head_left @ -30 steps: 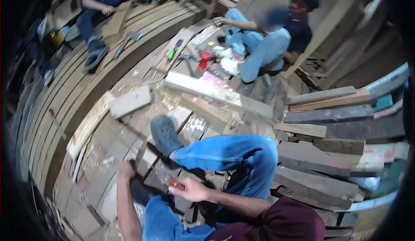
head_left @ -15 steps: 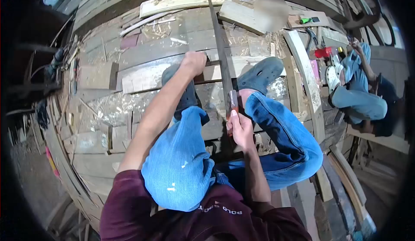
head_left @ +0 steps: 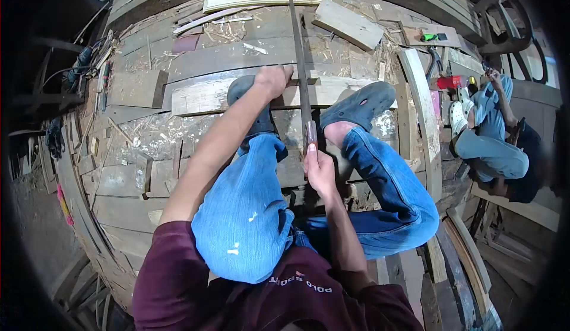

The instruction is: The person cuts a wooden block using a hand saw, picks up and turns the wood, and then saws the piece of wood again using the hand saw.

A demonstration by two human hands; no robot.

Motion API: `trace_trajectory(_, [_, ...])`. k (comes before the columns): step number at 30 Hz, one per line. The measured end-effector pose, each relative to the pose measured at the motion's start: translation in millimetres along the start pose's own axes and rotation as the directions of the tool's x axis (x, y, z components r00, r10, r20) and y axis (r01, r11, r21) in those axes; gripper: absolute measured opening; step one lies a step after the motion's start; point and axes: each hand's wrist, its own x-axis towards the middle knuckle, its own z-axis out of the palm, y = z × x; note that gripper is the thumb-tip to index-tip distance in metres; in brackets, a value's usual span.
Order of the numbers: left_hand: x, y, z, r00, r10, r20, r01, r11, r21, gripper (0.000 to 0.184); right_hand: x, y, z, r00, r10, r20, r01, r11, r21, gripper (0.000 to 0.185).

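My right hand (head_left: 319, 168) is wrapped round the handle (head_left: 311, 132) of a long saw (head_left: 301, 64). Its blade, seen nearly edge-on, points away from me and crosses a pale wooden plank (head_left: 199, 97) lying crosswise on the floor. Left of the blade, my left hand (head_left: 273, 80) is closed at the plank's far edge, its fingertips partly hidden. My left clog (head_left: 242, 87) and right clog (head_left: 361, 106), both grey, rest at the plank on either side of the blade.
Wood shavings and offcuts litter the board floor. A short board (head_left: 349, 23) and a long pale batten (head_left: 421, 99) lie to the right. Another person (head_left: 490, 135) sits at the far right, near a red object (head_left: 449, 82). A wood block (head_left: 139, 89) lies left.
The saw and my right hand have shifted slightly back and left. My left hand stays at the plank. The view has tilted a little.
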Motion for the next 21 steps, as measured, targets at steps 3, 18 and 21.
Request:
trace_trajectory(3, [3,3,16,0.994,-0.034,-0.102,0.041,0.997,0.072,0.027,-1,-8,1,0.999,0.049,-0.008,-0.049,0.998,0.043,0.052])
trace_trajectory(18, [-9,9,8,0.997,-0.054,-0.048,0.055,0.998,0.024,0.020,0,-18,-2,0.985,0.164,-0.048,-0.167,0.984,-0.069,0.057])
trace_trajectory(21, [-8,10,10,0.996,-0.080,-0.051,0.080,0.997,0.000,0.021,-4,-23,4,0.988,0.026,-0.152,-0.067,0.961,-0.269,0.056])
